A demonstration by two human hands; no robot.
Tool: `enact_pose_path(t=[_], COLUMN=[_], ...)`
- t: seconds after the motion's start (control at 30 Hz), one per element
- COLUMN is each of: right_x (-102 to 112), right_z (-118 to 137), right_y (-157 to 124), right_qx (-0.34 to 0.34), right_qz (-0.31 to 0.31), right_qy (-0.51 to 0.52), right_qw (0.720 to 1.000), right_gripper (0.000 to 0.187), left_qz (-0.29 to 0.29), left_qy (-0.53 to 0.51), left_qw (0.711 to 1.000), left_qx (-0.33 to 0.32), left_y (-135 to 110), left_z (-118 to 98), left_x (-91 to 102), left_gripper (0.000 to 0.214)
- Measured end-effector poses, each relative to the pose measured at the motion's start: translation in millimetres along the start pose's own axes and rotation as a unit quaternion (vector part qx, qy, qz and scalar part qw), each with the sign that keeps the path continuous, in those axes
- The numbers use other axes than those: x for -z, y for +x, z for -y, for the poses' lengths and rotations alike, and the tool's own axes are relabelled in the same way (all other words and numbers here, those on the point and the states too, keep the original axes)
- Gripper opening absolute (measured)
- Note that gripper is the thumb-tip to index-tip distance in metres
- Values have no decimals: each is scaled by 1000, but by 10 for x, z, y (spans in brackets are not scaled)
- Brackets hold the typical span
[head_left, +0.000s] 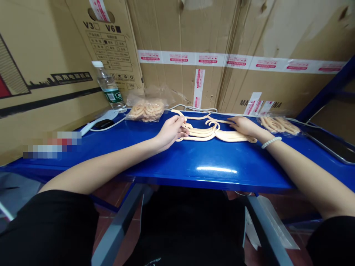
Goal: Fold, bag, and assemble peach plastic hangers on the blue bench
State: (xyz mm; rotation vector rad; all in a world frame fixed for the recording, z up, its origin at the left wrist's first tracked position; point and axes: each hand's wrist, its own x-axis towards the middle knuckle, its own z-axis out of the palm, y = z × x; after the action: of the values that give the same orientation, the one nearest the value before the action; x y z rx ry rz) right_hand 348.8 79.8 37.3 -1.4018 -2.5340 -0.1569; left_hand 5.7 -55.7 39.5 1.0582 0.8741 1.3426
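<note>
Several beige folding clothes hangers (201, 138) lie stacked on the blue tabletop, with their hooks grouped near the middle. At the stack's left end, the fingers of my left hand (171, 132) are closed round the ends of hanger arms; one curved piece sticks up above the thumb. My right hand (244, 126), with a pale bead bracelet at the wrist, pinches the right end of the rear hanger (219, 120), behind the stack. My own fingers partly cover the gripped ends.
Bagged beige hangers (149, 111) sit at back left, and another bag (280, 125) at back right. A water bottle (111, 90), a black mouse (104, 124) and a white cable lie left. A dark tablet-like device (332, 144) rests right. Cardboard boxes (180, 33) wall the back.
</note>
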Motion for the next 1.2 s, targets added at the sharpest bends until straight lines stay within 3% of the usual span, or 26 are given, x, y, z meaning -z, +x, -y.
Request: enact_pose_path(t=[0.17,0.3,0.47,0.6,0.77,0.9,1.2], right_x=[-5,94,312,495,620,661,679], right_z=[-10,0,-30,15,120,161,209], right_y=[90,69,-78,-222,-301,-301,-314], right_qx=[3,-10,-25,-33,-30,-24,-18], right_qz=[1,-11,-48,-73,-88,-71,-44], right_qy=[-24,-21,55,145,240,264,325], right_qw=[1000,1000,997,986,966,962,945], right_gripper=[29,23,16,29,42,46,51], left_qz=[-64,-82,-84,-91,-57,-49,37], left_qy=[-33,-46,-63,-81,-71,-69,-52], left_qw=[997,996,994,992,995,996,998], left_qx=[8,7,-6,-28,-32,-25,-2], left_y=[111,154,254,315,330,375,413], left_z=[-86,-138,-129,-135,-160,-137,-81], left_x=[59,80,143,192,230,269,325], left_gripper=[18,22,23,25,24,18,18])
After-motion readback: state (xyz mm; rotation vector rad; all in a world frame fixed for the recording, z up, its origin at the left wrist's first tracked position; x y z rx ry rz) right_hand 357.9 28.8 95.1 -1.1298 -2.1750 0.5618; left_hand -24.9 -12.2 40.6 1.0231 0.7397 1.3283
